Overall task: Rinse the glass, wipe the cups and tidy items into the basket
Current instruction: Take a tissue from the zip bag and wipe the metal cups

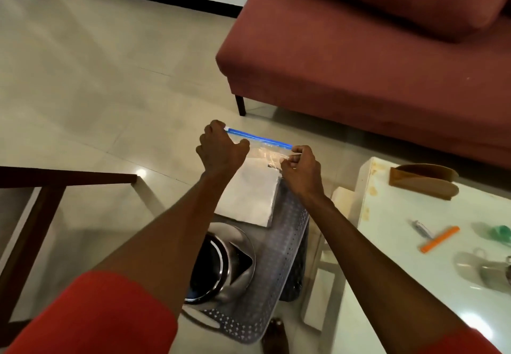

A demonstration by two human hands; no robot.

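Note:
Both hands hold a clear zip bag (262, 149) with a blue seal strip, stretched out above the grey perforated basket (279, 268) on the floor. My left hand (219, 149) pinches the strip's left end and my right hand (300, 167) pinches its right end. Something white and flat (249, 199) hangs inside the bag over the basket's far end. In the basket lie steel plates and a dark bowl (218, 265). On the white table at the right sit a steel cup (495, 272) and a green cup (500, 232).
A red sofa (373, 58) stands behind. The white table (387, 257) at the right also carries an orange tool (439, 239), a small metal clipper (421, 228) and a brown holder (423, 181). A dark wooden table (41, 196) is at the left.

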